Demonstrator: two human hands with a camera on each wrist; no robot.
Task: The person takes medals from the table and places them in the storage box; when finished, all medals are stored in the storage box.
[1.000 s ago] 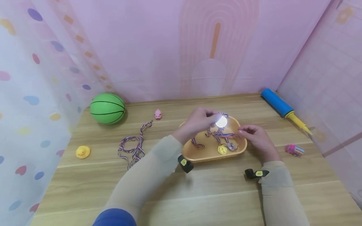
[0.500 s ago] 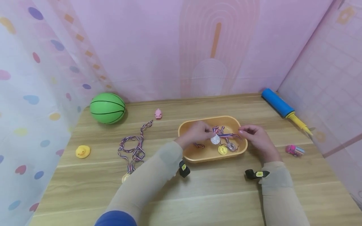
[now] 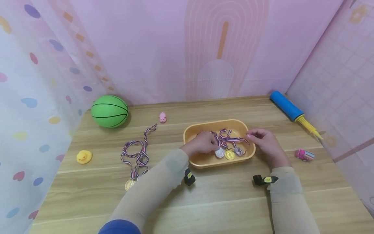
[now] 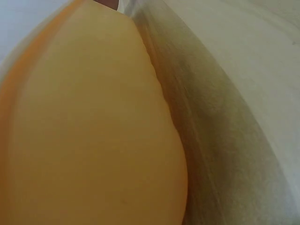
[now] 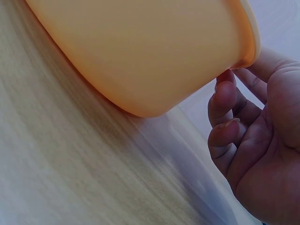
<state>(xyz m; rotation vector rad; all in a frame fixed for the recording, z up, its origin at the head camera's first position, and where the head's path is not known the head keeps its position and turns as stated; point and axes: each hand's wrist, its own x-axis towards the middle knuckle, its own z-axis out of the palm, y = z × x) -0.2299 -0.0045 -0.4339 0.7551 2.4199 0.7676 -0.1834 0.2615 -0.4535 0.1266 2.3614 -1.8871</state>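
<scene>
An oval orange tray [image 3: 201,160] stands on the wooden table. My left hand [image 3: 203,143] reaches inside it, fingertips pinching a silver medal [image 3: 219,152] by its ribbon, low over the tray floor. Beside that medal lie a gold medal [image 3: 230,154] and another silver medal [image 3: 239,151], with striped ribbons [image 3: 232,139] tangled behind. My right hand [image 3: 264,143] grips the tray's right rim between thumb and fingers, as the right wrist view also shows with the tray wall [image 5: 154,51]. Only the tray's outer side [image 4: 98,117] fills the left wrist view; the left fingers are hidden there.
Left of the tray lie striped ribbons [image 3: 135,156] with a gold medal [image 3: 130,185], partly behind my left forearm. Around them are a yellow duck [image 3: 84,157], a green ball [image 3: 109,111] and a pink toy [image 3: 162,117]. At right lie a blue pump [image 3: 286,105] and a toy car [image 3: 304,155].
My left hand has lowered the silver medal from above the tray's back part down to its floor, beside the gold one. The right hand has stayed on the rim.
</scene>
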